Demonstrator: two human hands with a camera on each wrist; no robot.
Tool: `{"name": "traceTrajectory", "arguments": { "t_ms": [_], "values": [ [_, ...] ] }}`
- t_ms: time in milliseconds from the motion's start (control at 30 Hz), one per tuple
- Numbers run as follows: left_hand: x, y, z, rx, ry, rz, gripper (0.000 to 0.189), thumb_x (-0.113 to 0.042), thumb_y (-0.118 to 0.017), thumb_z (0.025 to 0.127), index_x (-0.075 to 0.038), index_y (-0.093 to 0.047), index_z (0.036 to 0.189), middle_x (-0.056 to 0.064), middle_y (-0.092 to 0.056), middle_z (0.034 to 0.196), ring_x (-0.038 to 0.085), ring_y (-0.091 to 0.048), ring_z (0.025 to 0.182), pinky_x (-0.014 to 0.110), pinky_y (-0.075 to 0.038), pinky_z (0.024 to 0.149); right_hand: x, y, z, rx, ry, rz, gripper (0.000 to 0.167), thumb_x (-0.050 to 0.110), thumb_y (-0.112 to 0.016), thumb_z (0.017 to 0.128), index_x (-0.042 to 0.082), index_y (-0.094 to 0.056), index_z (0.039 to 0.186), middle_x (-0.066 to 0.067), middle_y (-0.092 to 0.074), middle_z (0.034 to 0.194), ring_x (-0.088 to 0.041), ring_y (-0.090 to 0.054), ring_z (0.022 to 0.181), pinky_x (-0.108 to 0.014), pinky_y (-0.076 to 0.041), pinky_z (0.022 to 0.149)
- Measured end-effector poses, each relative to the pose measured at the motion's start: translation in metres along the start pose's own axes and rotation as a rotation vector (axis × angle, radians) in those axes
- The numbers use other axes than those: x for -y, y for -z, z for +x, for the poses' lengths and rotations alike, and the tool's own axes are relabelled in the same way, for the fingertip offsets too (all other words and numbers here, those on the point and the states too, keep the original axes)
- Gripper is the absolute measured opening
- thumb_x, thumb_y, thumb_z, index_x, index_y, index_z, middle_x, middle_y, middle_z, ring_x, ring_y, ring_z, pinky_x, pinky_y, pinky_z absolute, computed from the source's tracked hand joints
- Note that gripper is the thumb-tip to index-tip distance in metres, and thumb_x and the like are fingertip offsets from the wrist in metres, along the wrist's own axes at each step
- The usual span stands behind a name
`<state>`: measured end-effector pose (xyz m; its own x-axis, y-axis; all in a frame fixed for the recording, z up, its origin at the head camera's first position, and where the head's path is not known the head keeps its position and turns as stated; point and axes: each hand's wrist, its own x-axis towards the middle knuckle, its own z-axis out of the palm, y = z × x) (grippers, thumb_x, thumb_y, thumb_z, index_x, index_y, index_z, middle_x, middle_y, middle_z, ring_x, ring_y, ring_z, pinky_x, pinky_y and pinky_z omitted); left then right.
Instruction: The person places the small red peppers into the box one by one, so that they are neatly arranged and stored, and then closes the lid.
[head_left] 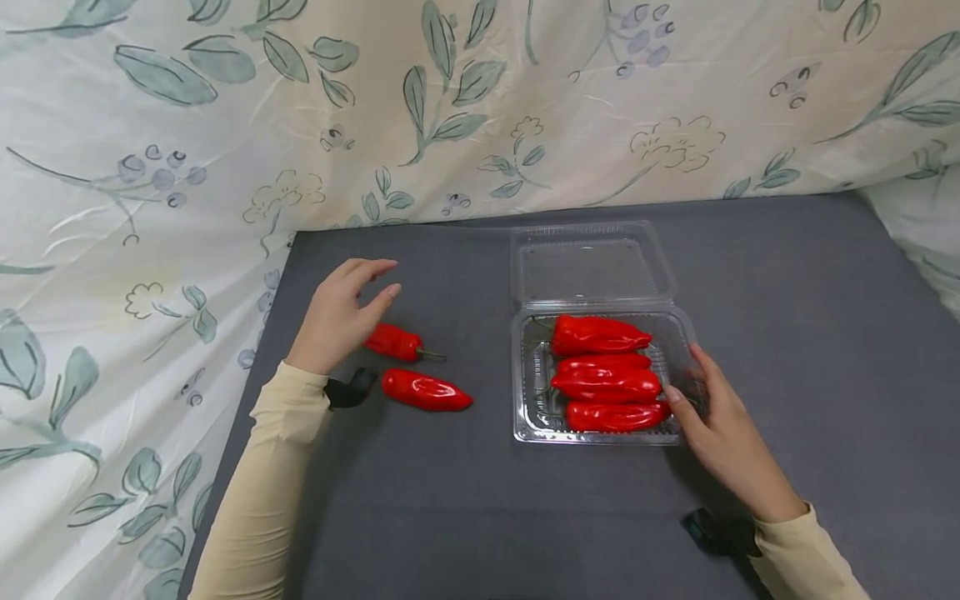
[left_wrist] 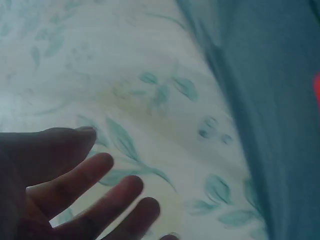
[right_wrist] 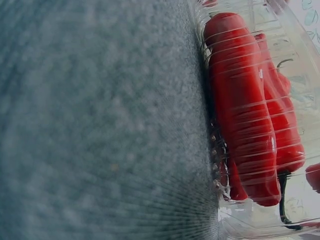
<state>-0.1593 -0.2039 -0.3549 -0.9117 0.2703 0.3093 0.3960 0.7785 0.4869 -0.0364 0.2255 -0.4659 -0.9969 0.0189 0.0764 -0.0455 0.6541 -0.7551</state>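
Observation:
A clear plastic clamshell container (head_left: 519, 375) lies with its lid (head_left: 588, 265) folded back behind it. Several glossy red peppers (head_left: 606, 385) lie side by side in its base. At the right side of the base, my right hand (head_left: 731, 442) holds the container, thumb over the rim and fingers along the outer wall. Over the left of the table is my left hand (head_left: 341, 312), thumb and fingers apart and nothing between them. Below it a red pepper (head_left: 397, 342) with a green stem is partly hidden. Nearer me lies another red pepper (head_left: 427, 392).
A dark grey cloth (head_left: 480, 533) covers the table. Pale fabric with a leaf print (head_left: 465, 108) hangs behind the table and along its left side. Black wrist bands sit at both sleeves.

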Motion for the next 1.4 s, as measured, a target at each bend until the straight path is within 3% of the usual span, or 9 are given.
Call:
{"name": "traceTrajectory", "arguments": {
  "t_ms": [200,500,700,1033,1200,1400],
  "values": [
    [0.026,-0.005,-0.004,0.117,0.08,0.062,0.045,-0.023,-0.065,0.091,-0.008,-0.055,0.133,0.017,-0.053,0.129,0.035,-0.048,0.118,0.054,-0.041,0.098,-0.001,0.0,0.0,-0.007,-0.003,-0.008,0.074,0.032,-0.054,0.097,0.022,-0.008,0.155,-0.032,-0.04,0.138,-0.05,-0.043,0.121,-0.07,-0.032,0.091],
    [0.056,-0.016,-0.009,0.244,0.025,0.102,0.057,-0.02,-0.078,0.08,-0.008,-0.056,0.132,0.019,-0.05,0.13,0.037,-0.046,0.117,0.053,-0.043,0.097,-0.003,0.004,-0.004,-0.006,-0.01,-0.013,0.074,0.031,-0.053,0.097,0.023,-0.008,0.155,-0.032,-0.041,0.137,-0.05,-0.044,0.119,-0.07,-0.034,0.089],
    [0.068,-0.022,-0.013,0.317,0.028,0.112,0.058,-0.022,-0.079,0.079,-0.009,-0.058,0.131,0.017,-0.05,0.132,0.035,-0.046,0.119,0.053,-0.043,0.097,-0.001,0.004,-0.003,-0.007,-0.013,-0.013,0.074,0.032,-0.053,0.097,0.023,-0.008,0.155,-0.032,-0.042,0.137,-0.049,-0.044,0.119,-0.07,-0.034,0.09],
    [0.074,-0.037,-0.025,0.33,0.011,0.157,0.052,-0.019,-0.079,0.078,-0.01,-0.062,0.126,0.018,-0.053,0.129,0.036,-0.048,0.116,0.052,-0.045,0.097,0.001,0.001,-0.002,-0.006,0.006,-0.016,0.073,0.031,-0.053,0.098,0.022,-0.009,0.155,-0.032,-0.043,0.135,-0.048,-0.045,0.119,-0.069,-0.035,0.089],
    [0.076,-0.042,-0.026,0.32,0.013,0.18,0.053,-0.019,-0.08,0.077,-0.01,-0.062,0.126,0.017,-0.054,0.128,0.035,-0.049,0.116,0.05,-0.044,0.097,0.003,0.001,-0.001,-0.002,0.002,-0.015,0.073,0.031,-0.053,0.097,0.022,-0.009,0.155,-0.032,-0.043,0.135,-0.048,-0.045,0.119,-0.069,-0.035,0.089],
    [0.077,-0.044,-0.027,0.291,-0.027,0.198,0.052,-0.018,-0.082,0.075,-0.009,-0.063,0.122,0.017,-0.057,0.121,0.034,-0.05,0.11,0.049,-0.046,0.093,0.003,0.0,-0.001,-0.003,0.004,-0.015,0.073,0.03,-0.053,0.097,0.021,-0.009,0.155,-0.032,-0.043,0.135,-0.049,-0.046,0.118,-0.069,-0.035,0.089]
  ]
}}
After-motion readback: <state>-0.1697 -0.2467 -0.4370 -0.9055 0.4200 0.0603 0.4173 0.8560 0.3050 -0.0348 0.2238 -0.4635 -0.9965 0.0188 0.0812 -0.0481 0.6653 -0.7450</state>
